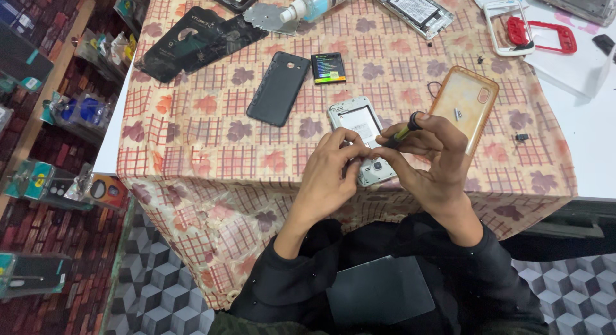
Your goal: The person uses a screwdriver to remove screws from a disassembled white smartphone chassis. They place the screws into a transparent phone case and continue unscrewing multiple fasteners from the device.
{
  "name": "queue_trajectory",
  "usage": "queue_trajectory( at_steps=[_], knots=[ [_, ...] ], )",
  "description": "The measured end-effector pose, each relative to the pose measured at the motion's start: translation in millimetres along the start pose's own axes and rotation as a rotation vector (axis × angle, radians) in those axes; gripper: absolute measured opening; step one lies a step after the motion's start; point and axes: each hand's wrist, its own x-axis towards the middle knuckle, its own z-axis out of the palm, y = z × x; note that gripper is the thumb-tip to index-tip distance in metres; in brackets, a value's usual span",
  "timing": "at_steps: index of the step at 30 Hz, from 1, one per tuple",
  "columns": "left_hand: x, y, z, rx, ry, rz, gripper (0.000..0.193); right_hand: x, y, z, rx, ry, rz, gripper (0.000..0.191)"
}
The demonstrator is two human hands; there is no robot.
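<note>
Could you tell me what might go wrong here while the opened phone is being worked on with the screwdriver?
The silver opened phone lies near the edge of the checked floral tablecloth, so a push from the left hand could slide it off. The black-handled screwdriver in the right hand might slip and scratch the exposed inside. Small dark loose parts lie scattered and could easily get lost.

Checked cloth-covered table (192, 136) with black back cover (279, 88), battery (328, 67), amber case (463, 104)
</note>
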Motion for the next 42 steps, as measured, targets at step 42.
queue_trajectory(
  at_steps=[42],
  knots=[
    [1, 10, -7, -0.226, 0.062, -0.092, 0.036, 8, 22, -19, 0.196, -0.210, 0.111, 0.072]
  ],
)
